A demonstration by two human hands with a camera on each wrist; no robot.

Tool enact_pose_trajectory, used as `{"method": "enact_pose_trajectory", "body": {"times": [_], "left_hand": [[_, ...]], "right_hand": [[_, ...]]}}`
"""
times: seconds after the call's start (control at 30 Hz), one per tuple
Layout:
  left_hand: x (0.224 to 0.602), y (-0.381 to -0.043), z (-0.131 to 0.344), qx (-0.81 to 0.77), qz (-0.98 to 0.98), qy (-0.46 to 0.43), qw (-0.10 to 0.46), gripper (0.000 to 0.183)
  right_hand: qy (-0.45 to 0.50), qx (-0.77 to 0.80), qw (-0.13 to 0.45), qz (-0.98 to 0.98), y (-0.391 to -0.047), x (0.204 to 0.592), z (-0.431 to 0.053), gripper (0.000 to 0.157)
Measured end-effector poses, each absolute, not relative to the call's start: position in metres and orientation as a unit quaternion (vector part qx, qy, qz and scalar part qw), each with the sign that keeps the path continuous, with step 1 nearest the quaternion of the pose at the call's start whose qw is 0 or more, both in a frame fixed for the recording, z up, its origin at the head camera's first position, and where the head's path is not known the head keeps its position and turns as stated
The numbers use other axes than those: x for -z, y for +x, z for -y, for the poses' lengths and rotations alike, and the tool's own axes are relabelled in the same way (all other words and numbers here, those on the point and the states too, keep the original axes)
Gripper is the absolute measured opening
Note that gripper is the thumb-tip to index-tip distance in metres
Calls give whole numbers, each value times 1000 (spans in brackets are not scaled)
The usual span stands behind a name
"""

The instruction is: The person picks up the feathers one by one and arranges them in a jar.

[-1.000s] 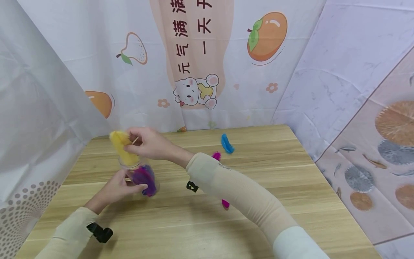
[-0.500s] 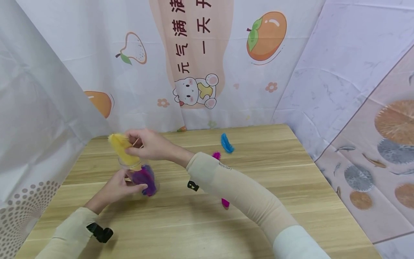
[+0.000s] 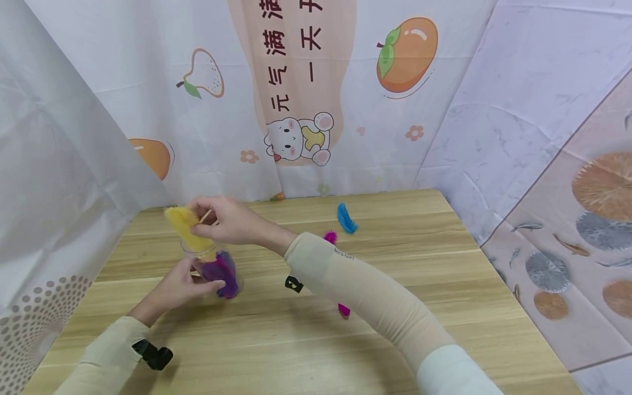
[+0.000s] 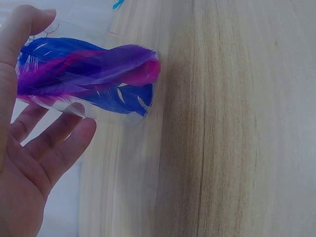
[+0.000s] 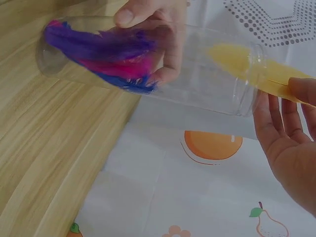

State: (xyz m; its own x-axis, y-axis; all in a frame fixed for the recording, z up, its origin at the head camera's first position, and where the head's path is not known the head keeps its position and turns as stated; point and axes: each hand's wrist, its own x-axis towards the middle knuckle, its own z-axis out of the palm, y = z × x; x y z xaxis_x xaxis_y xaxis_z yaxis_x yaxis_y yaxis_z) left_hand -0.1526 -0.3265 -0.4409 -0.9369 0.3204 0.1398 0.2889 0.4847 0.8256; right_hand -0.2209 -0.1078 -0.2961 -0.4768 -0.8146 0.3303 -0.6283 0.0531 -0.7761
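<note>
Yellow feather (image 5: 232, 61) part-way through the mouth of a clear jar (image 5: 197, 96)

Right hand (image 3: 227, 220) pinches the feather between thumb and fingers, just outside the rim; one end sits inside the jar, the other fans out above the opening; left hand (image 3: 185, 285) is clamped round the jar's side, thumb opposite fingers; whether the base touches the wooden tabletop (image 3: 276, 351), I cannot tell.

Risks, as judged: the soft vane could catch on the rim and fold back if pushed at a slant; a loose pinch could let it spring out; too light a hold on the smooth wall could let the jar slip or tip, spilling what lies within.

Materials: jar a see-through cylinder with a ridged neck, glass or plastic not certain; inside, a purple feather (image 4: 116, 69) overlaps magenta and deep-blue ones, vanes glossy, some edges split; on the table, well apart, a curled bright-blue feather (image 3: 347, 219); nearer the right sleeve (image 3: 355, 280), magenta feather pieces (image 3: 331, 237), partly hidden, so one or two unclear.
</note>
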Motion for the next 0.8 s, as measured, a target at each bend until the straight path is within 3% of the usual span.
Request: {"method": "enact_pose_trajectory", "body": {"times": [0.17, 0.37, 0.8], "left_hand": [[442, -154, 327, -477, -858, 190, 20, 40], [440, -153, 327, -467, -864, 190, 5, 68], [442, -152, 326, -470, -864, 180, 11, 70]], "right_hand": [[-508, 497, 105, -696, -221, 294, 106, 22], [-507, 500, 103, -695, -220, 291, 102, 22], [-493, 502, 112, -702, -226, 295, 84, 22]]}}
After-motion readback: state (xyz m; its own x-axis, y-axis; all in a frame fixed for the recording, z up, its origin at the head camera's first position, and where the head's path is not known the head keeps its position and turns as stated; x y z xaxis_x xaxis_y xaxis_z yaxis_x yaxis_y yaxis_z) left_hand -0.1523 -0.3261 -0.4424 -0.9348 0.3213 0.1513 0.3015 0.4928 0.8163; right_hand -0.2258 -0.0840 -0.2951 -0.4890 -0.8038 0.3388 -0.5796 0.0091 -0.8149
